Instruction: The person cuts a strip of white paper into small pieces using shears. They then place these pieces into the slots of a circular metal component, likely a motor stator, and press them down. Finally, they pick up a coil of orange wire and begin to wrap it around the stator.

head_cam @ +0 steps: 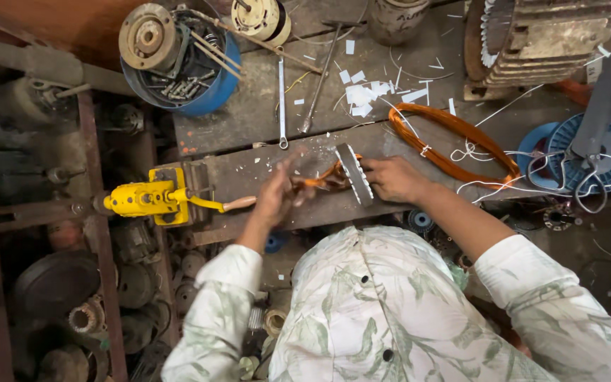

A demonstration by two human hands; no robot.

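Note:
My left hand (278, 189) is blurred over the wooden bench (249, 113) and pinches the near end of a copper wire coil (323, 180). My right hand (392, 177) grips the same coil just right of a grey stepped winding former (354, 173). The coil's large orange loop (461, 141) runs off to the right across the bench. A yellow hand winder (151, 199) with a wooden crank handle sits at the bench's left edge, next to my left hand.
A blue tub (206, 85) of bolts and motor parts stands at the back left, a spanner (282, 106) and a rod lie mid-bench, a motor stator (532, 39) and blue wire spools (602, 148) sit right. Old motor parts fill the shelves on the left.

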